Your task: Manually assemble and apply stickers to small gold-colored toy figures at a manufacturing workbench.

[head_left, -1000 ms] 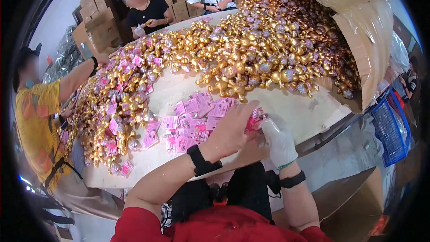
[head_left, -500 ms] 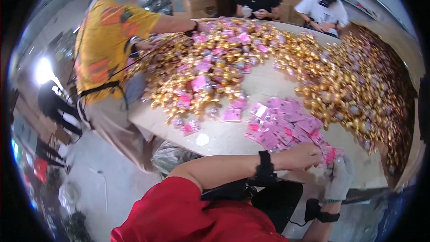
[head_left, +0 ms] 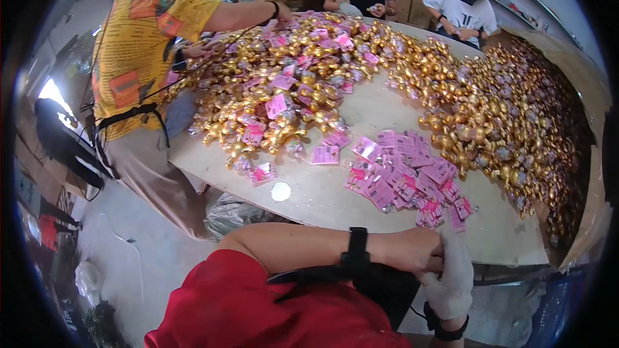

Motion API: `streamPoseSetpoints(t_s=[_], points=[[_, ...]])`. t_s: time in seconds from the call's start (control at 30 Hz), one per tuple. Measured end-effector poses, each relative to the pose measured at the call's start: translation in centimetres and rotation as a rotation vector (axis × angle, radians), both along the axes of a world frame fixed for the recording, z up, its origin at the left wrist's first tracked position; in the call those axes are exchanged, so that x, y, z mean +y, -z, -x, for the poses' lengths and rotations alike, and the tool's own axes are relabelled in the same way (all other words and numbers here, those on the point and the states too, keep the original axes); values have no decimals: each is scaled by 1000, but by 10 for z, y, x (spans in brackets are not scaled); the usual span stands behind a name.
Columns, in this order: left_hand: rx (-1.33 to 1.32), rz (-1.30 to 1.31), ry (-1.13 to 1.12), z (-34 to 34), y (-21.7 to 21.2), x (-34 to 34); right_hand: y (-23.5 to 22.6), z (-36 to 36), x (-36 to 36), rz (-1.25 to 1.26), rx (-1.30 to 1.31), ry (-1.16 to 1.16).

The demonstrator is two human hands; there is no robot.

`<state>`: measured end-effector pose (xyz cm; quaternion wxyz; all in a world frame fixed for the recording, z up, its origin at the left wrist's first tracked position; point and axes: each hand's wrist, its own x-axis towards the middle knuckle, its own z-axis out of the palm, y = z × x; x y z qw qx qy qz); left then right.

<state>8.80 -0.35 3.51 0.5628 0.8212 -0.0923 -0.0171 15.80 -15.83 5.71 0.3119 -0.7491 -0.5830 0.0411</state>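
Note:
My left hand (head_left: 418, 249) is bare, its fingers curled in against my right hand at the table's front edge. My right hand (head_left: 453, 277) wears a white glove and points up and away from me, with its fingers closed. The two hands touch, and anything between them is hidden. Just beyond the gloved fingertips is a pink card packet (head_left: 457, 220); whether the fingers grip it I cannot tell. A loose heap of pink card packets (head_left: 403, 177) lies in front of my hands.
A big mound of shiny gold ball-shaped pieces (head_left: 309, 84), mixed with pink packets, covers the table's far left. More gold pieces (head_left: 516, 135) spill from a large carton (head_left: 596, 122) at right. A co-worker in yellow (head_left: 132, 58) reaches over the mound; two others sit behind.
My right hand has drawn in towards me and to the left, and now meets my left hand. My left hand has also come back from the packets. The view has shifted slightly.

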Motion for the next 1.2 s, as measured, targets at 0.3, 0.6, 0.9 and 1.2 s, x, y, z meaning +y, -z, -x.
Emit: streamPoseSetpoints(t_s=[0.3,0.6,0.9,1.2], points=[[89,-92,-125,3,14,7,16,6,-1,17,-408,36],[328,76,143,-24,-13,55,21,-31,-5,-228,-51,41],[-173,-787,-503,-168,9,127,61,-100,-12,-544,947,640],[-96,-892,-427,-232,44,101,79,-115,-14,-643,1020,667]])
